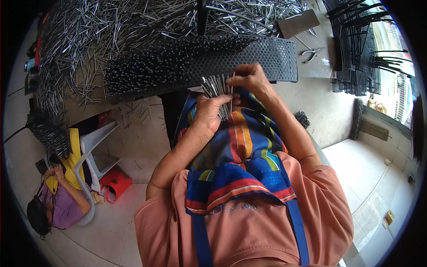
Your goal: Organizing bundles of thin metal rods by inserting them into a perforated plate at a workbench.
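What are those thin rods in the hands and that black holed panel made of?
The rods look like bare metal wire: grey and glinting. The panel seems to be matte black plastic or coated metal, evenly perforated; which one is unclear.

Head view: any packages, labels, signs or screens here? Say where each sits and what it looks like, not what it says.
Cardboard piece: flat brown rectangle on the table, upper right, among loose metal pins; no print can be made out.
Small yellow tag or box: on the pale floor at lower right, too small to tell which.
No signs or screens show.
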`<state>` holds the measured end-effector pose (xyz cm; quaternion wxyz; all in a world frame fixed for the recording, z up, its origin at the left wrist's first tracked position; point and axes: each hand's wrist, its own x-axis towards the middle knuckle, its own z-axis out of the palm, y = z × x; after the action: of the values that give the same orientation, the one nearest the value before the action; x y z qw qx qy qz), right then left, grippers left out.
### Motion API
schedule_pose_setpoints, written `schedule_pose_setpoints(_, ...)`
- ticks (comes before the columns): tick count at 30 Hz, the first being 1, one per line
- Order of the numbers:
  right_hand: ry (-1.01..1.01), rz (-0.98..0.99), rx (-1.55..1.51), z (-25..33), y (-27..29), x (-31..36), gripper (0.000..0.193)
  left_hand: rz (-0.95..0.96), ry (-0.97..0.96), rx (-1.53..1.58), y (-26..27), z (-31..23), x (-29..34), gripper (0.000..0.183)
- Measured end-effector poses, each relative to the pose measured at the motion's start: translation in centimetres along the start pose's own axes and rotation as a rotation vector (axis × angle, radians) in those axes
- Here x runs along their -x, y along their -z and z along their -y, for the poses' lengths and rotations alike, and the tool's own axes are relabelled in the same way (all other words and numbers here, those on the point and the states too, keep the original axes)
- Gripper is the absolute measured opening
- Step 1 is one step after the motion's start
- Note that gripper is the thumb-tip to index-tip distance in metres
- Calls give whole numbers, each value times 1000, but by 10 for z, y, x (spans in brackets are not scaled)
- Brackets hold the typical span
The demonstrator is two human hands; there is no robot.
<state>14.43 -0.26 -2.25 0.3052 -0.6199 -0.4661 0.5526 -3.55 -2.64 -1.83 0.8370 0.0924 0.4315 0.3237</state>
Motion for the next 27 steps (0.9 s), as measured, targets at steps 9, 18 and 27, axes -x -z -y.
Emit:
schedule_pose_setpoints(9,112,-268,-326,32,-21,-2,6,-160,-5,73,25,2,5,20)
schedule_pose_setpoints(18,653,-520,-25,32,-41,-37,11,-141,-93,41,19,-1,13,20)
schedule_pose_setpoints(27,631,-506,-4,28,-41,-40,11,-130,-75,9,12,-9,6,22)
